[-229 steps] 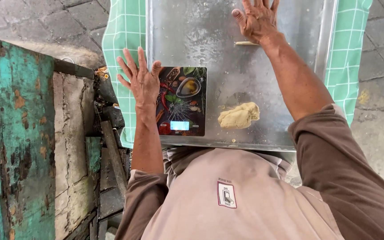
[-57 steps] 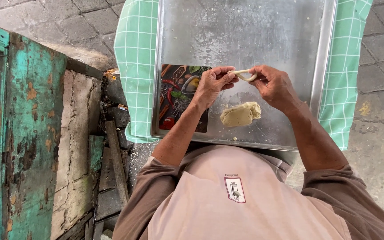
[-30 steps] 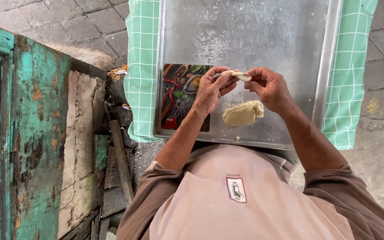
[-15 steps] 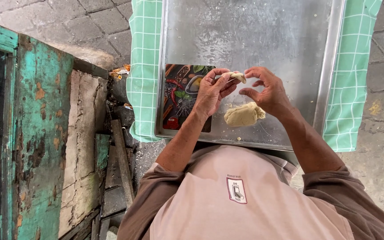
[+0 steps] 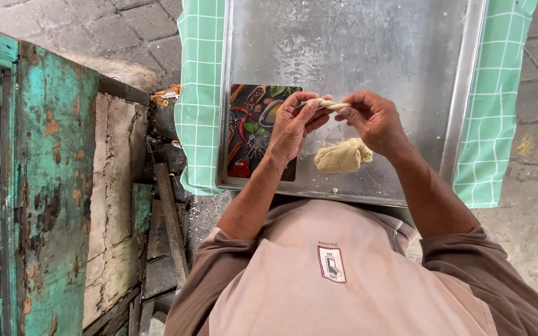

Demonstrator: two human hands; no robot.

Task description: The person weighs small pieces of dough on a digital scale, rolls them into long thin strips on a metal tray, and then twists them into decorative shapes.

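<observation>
Both hands meet over a metal tray (image 5: 356, 50). My left hand (image 5: 294, 124) and my right hand (image 5: 372, 118) pinch the two ends of a small pale strip of dough (image 5: 331, 104) held between their fingertips, a little above the tray. Just below the hands a larger lump of dough (image 5: 342, 157) lies on the tray near its front edge. A flat kitchen scale (image 5: 253, 127) with a dark picture of spices and vegetables on its top sits on the tray's left side, partly under my left hand.
The tray rests on a green checked cloth (image 5: 200, 87) that hangs over both sides. A worn turquoise wooden panel (image 5: 51, 186) and rough planks (image 5: 169, 224) stand at the left. Grey paving stones (image 5: 94, 31) surround the table.
Long before, both hands lay flat and apart on the tray. Since then they have come together holding the dough strip; over the last second they barely moved.
</observation>
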